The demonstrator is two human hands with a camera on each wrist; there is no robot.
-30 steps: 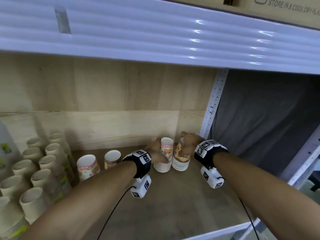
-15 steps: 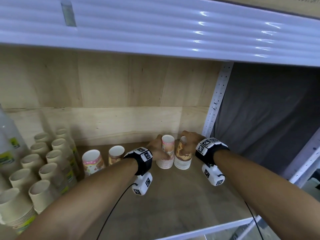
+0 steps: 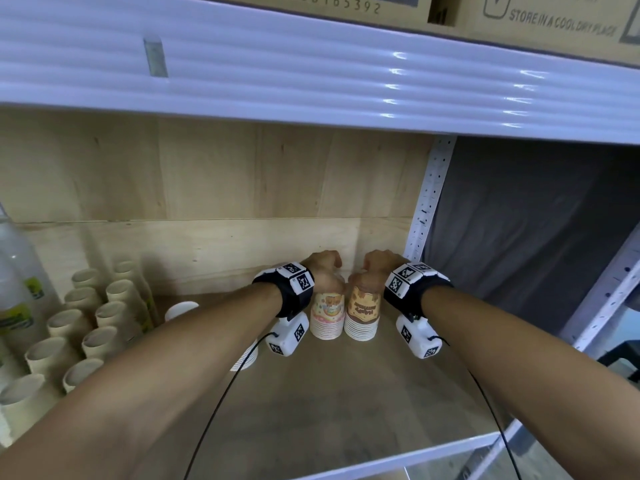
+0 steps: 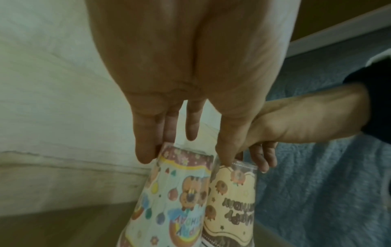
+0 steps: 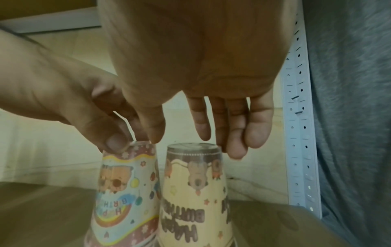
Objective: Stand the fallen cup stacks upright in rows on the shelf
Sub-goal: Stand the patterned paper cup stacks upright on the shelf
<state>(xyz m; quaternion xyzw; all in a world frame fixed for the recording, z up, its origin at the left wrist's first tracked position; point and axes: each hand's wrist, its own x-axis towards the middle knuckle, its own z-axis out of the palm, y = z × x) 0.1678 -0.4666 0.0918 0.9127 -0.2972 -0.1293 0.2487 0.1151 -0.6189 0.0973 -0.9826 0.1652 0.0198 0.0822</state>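
1. Two stacks of paper party cups stand upside down, rims on the wooden shelf board [image 3: 346, 393], near its back right corner beside the perforated white post [image 3: 427, 199].
2. The pink stack [image 3: 327, 315] is on the left and the brown stack [image 3: 362, 317] on the right; their sides touch.
3. The left hand [image 3: 323, 271] reaches down over the pink stack. In the left wrist view its fingertips [image 4: 143, 155] and thumb sit at opposite edges of the top cup, pinching it lightly.
4. The right hand [image 3: 375, 271] hovers above the brown stack. In the right wrist view its fingers [image 5: 237, 133] hang straight and close together, tips beside the top cup's far edge; whether they touch it cannot be told.
5. Both wrists wear black bands with white marker blocks, and a black cable trails from each.
6. Rows of plain cup stacks [image 3: 86, 327] stand upright at the left of the shelf, next to a clear bottle [image 3: 17, 289].
7. Another white cup stack [image 3: 181, 310] shows partly behind the left forearm.
8. Cardboard boxes [image 3: 519, 15] sit on the shelf above.
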